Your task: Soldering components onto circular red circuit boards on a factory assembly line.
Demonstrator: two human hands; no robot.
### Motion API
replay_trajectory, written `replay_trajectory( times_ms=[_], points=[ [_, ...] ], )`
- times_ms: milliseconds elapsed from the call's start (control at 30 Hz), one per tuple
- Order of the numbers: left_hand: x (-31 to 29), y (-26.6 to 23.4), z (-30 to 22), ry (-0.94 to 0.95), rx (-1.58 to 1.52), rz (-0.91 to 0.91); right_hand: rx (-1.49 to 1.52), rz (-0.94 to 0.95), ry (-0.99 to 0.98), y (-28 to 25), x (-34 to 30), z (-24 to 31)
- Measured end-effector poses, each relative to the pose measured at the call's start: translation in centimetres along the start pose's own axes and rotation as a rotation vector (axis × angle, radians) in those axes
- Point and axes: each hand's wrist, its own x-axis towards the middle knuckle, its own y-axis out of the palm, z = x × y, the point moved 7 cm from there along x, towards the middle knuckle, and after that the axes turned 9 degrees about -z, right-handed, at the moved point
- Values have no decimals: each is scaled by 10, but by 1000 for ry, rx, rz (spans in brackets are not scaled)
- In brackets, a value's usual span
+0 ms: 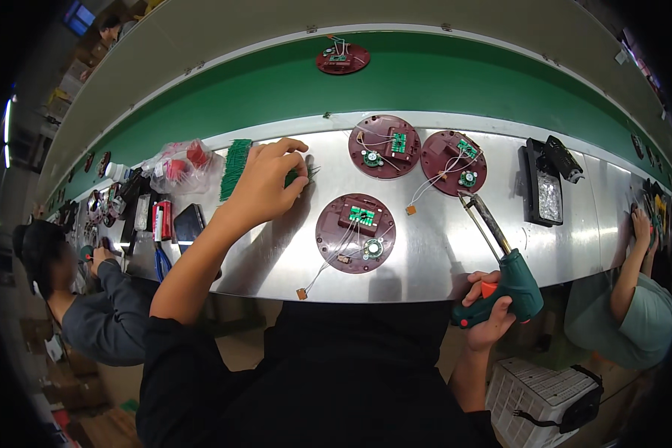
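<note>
Already, three maroon discs (357, 235) on our metal bench (276, 269) carry wired circuit boards (362, 216), joints' completeness indiscernible to us, while our right hand (489, 328) wraps the soldering gun (519, 287) and our left hand (272, 179) curls, its pinch unclear, near green strips (236, 168).

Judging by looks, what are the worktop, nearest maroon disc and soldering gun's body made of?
Worktop: probably metal, semi-shiny; silvery, blurred reflections.
Disc: likely moulded plastic, low sheen; even maroon colour.
Gun body: apparently hard plastic, smooth; uniform green, shaped shell.
</note>
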Motion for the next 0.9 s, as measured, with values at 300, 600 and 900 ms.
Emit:
replay_trajectory(
  times_ms=[300,600,900],
  points=[
    [-5,7,-9,123,106,-65,-28,0,23,6,2,2],
    [6,-2,-27,152,13,-163,-44,8,28,7,4,-1],
    [8,19,-27,-8,-273,-161,-115,16,18,13,6,2]
  ],
)
